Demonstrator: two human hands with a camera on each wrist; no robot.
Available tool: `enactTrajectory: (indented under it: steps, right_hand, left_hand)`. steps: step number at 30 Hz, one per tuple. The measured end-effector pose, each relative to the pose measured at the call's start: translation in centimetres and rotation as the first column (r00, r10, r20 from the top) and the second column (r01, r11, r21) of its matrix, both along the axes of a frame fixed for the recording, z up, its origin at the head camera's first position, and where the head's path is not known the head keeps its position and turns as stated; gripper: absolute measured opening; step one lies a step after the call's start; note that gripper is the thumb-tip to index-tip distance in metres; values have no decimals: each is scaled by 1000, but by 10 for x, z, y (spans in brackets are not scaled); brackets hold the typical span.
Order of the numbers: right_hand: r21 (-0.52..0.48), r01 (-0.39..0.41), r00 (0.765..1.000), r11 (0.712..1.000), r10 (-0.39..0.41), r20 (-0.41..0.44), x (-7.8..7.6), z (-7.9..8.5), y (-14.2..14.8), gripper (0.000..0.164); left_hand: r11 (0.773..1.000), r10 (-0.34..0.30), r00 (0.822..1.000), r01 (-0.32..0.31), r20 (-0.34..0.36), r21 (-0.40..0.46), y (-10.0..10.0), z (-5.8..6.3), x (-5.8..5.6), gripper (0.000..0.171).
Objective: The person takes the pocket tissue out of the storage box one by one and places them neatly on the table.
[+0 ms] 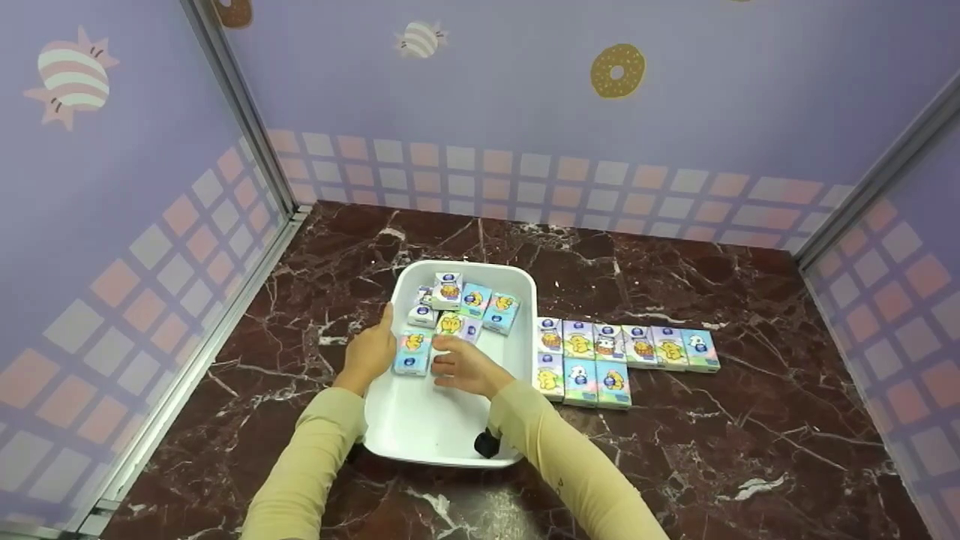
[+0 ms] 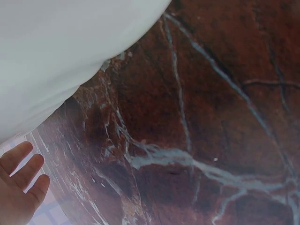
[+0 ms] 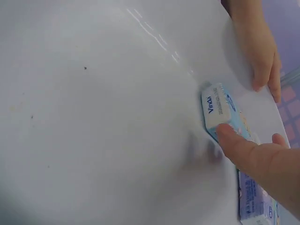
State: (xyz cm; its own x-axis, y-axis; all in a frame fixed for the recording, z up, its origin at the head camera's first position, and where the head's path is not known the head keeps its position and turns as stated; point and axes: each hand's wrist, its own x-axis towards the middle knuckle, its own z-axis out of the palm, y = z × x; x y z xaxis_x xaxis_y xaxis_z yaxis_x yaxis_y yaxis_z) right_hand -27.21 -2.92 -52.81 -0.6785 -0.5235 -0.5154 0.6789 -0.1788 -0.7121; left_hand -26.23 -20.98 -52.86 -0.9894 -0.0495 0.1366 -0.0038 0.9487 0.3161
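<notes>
My yellow sleeves (image 1: 304, 465) are stretching over the white tray (image 1: 427, 427); my right hand (image 1: 469, 369) is spreading its fingers loosely beside a blue tissue pack (image 1: 412, 352) that is lying along the tray's left side; whether they are touching, I cannot tell; my left hand (image 1: 369, 352) is resting at the left rim, fingers extended; farther in, other packs (image 1: 474, 298) are clustering; right of the tray, two rows of packs (image 1: 580, 381) are lying on the dark-red table (image 1: 750, 427); a purple wall (image 1: 510, 82) is standing behind.
</notes>
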Motion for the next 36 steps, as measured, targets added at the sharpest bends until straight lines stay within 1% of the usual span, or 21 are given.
enactTrajectory:
  steps: [3,6,9,15,17,21,26,31,33,36]
  right_hand:
    - [-6,-7,1000,1000,7,5,1,-2,-2,58]
    - [-12,-9,1000,1000,9,5,2,-4,-4,58]
    - [-17,-7,1000,1000,7,3,2,-5,-5,55]
    - [-38,-17,1000,999,16,-6,1,-6,-6,42]
    - [-44,-33,999,998,32,-20,1,-7,-6,42]
    - [-22,-85,993,996,83,-79,1,-7,-6,46]
    - [38,-179,973,983,182,-143,2,-9,-7,46]
    - [104,-279,939,955,294,-178,5,-9,-8,48]
    - [138,-306,926,942,328,-187,6,-8,-9,49]
    - [191,-325,913,926,360,-193,7,-8,-9,50]
  left_hand:
    - [1000,5,1000,-5,8,13,0,1,0,49]
    - [1000,5,1000,-5,24,14,0,0,0,50]
    - [1000,5,999,-5,32,15,-1,0,0,51]
    - [1000,1,999,-1,41,12,-2,-1,-1,52]
    - [1000,-1,999,0,45,9,-3,-1,-1,52]
    - [1000,-6,999,6,31,7,-3,-2,0,52]
    - [1000,-10,1000,10,18,1,-2,-1,0,53]
    - [1000,-4,1000,4,25,2,-2,0,0,51]
    - [1000,-2,1000,2,27,2,-2,-1,-1,52]
    - [1000,-5,999,5,35,3,-2,-1,-1,52]
